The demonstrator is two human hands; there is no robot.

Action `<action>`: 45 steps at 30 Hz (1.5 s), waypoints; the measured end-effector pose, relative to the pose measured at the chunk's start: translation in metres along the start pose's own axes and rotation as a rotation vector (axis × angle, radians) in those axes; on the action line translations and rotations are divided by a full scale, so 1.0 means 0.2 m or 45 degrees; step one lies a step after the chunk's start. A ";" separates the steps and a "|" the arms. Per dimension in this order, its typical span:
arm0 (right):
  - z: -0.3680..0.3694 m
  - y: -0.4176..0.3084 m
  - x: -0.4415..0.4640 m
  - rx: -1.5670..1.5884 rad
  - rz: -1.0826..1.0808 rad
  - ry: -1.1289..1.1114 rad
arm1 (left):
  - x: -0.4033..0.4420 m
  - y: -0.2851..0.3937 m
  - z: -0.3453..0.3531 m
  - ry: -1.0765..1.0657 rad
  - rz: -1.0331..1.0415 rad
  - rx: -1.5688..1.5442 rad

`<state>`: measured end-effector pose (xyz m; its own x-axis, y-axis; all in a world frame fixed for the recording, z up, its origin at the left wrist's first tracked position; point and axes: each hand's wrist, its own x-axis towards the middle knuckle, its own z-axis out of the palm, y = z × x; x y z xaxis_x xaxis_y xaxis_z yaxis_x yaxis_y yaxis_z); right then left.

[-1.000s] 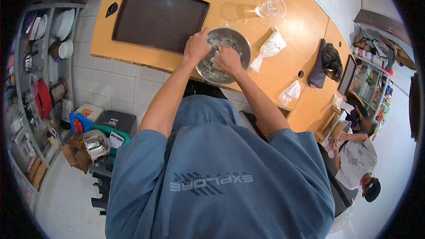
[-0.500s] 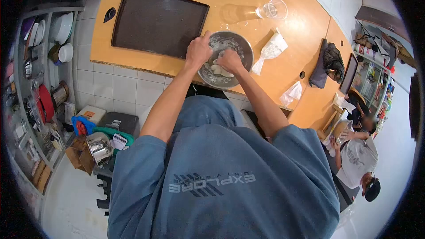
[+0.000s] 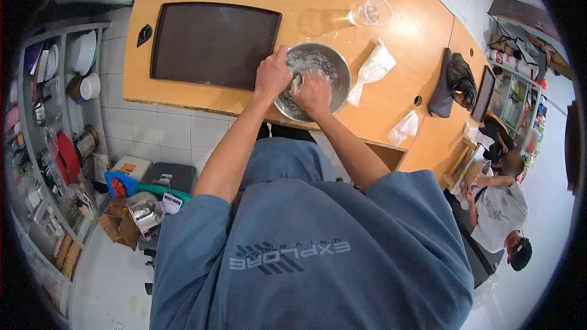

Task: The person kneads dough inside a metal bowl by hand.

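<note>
A round metal mixing bowl [image 3: 343, 79] stands at the near edge of the table, its inside smeared with white flour [image 3: 315, 60]. My left hand [image 3: 273, 77] is closed over the bowl's left rim. Inside the bowl, my right hand [image 3: 314, 93] presses with bent fingers on pale dough [image 3: 297, 84], which it mostly covers. Just right of the bowl lies a white, floury plastic bag [image 3: 374, 67], twisted at one end.
A dark baking tray [image 3: 214, 43] lies left of the bowl. A clear cup [image 3: 374, 12] is at the back, a smaller plastic bag [image 3: 403, 128] near the right edge. Shelves [image 3: 61, 146] line the left. People [image 3: 498, 208] sit at the right.
My right hand has shifted and turned over in the bowl, now covering dough that showed beneath it before. My left hand stays on the rim. The whole view has tilted slightly.
</note>
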<state>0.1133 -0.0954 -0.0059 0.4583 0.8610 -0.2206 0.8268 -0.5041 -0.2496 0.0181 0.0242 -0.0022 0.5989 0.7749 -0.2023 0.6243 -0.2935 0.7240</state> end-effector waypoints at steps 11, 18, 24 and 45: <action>0.12 -0.07 0.18 -0.014 0.437 0.153 | -0.01 0.03 -0.01 0.031 0.048 -0.112; 0.02 -0.08 0.22 0.419 0.831 0.121 | -0.01 0.01 -0.01 -0.006 0.035 -0.013; 0.13 0.25 0.19 0.966 0.561 -0.107 | 0.02 -0.01 0.01 -0.020 0.096 0.037; -0.01 -0.06 -0.11 -0.015 0.184 0.044 | -0.02 -0.02 -0.04 -0.003 0.081 -0.016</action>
<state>0.0937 -0.1088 0.0050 0.5838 0.7812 -0.2212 0.7548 -0.6226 -0.2066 0.0091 0.0261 0.0013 0.6387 0.7532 -0.1571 0.5784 -0.3354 0.7436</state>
